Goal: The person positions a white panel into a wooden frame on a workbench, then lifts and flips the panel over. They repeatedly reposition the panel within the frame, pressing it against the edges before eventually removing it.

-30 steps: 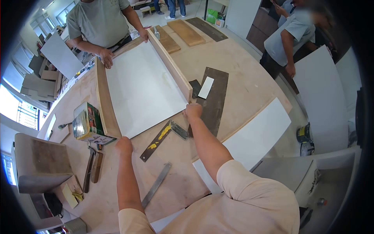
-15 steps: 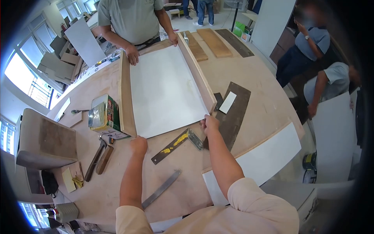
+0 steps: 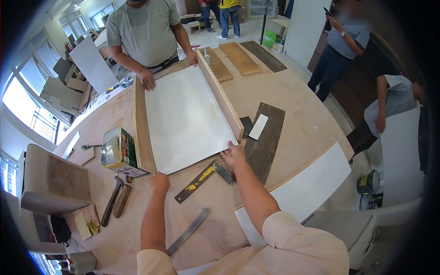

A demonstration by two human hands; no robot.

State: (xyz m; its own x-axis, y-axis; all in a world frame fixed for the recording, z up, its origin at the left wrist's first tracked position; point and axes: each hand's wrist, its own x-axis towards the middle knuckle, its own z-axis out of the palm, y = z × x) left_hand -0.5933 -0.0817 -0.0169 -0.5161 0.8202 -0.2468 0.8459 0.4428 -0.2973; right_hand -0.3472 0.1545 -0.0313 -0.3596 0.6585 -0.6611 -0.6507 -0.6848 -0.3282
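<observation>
A white panel (image 3: 188, 119) lies on the workbench between two upright wooden side boards. My left hand (image 3: 159, 182) is closed on its near left corner, the fingertips hidden from me. At the near right corner, my right hand (image 3: 233, 155) pinches the panel edge, beside the end of the right side board (image 3: 222, 101). The left side board (image 3: 143, 133) rises close to a green-labelled tin (image 3: 123, 151). Just in front of the panel lies a dark metal strip with yellow smears (image 3: 197, 182), a block at its end. Across from me, a co-worker's hands (image 3: 147, 79) rest on the far end.
A steel ruler (image 3: 189, 231) lies near me. Left of it are a hammer (image 3: 111, 204) and a wooden piece (image 3: 121, 201). Dark boards (image 3: 266, 142) and a white sheet (image 3: 307, 188) occupy the right side. Wooden planks (image 3: 240, 58) lie at the back; people stand at right.
My view has shifted, moving the bench slightly left and down in the picture. Both my hands stay at the panel's near corners. A person at right now holds a phone up in view.
</observation>
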